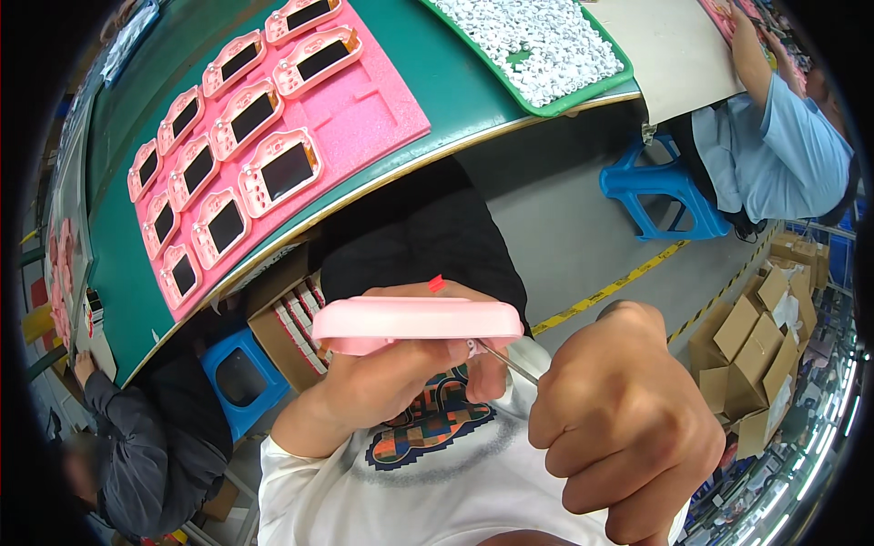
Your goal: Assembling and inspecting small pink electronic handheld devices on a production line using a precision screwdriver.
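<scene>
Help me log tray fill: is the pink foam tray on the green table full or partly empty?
Partly empty. The pink foam tray holds pink shells along its left and top, while its right-hand recesses show bare foam.

Green table with pink foam mat

Pink shells crowd foam mat; green bench beside bare.
</scene>
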Tool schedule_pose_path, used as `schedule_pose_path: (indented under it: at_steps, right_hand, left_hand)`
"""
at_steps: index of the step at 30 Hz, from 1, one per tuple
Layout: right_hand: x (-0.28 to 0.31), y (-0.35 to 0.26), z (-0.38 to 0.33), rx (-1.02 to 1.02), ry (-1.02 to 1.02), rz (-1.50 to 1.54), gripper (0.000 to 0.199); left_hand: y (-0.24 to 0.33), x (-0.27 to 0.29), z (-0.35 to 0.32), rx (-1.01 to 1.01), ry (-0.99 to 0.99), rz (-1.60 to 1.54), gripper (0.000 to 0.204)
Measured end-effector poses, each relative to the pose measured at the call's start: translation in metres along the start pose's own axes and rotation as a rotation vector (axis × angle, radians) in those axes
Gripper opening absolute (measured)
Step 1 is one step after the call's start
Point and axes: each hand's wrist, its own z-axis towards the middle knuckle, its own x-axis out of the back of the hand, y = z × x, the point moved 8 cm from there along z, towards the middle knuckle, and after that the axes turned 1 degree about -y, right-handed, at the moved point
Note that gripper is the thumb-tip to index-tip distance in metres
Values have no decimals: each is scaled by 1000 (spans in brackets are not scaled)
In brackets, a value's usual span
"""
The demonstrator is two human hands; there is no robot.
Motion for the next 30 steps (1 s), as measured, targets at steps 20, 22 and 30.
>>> schedule_pose_path:
  at_steps: [20, 22, 30]
  right_hand:
    - [211, 16, -106, -1125, 171, -1677, 19]
    - [233, 12, -109, -1094, 265, -1746, 18]
    - [327, 1, -133, -1189, 332, -1829, 21]
  left_hand:
    - [163, 50, 36, -248, 327, 1701, 13]
    - [166, 51, 56, -219, 268, 1907, 17]
    - [155, 52, 90, -159, 188, 2130, 25]
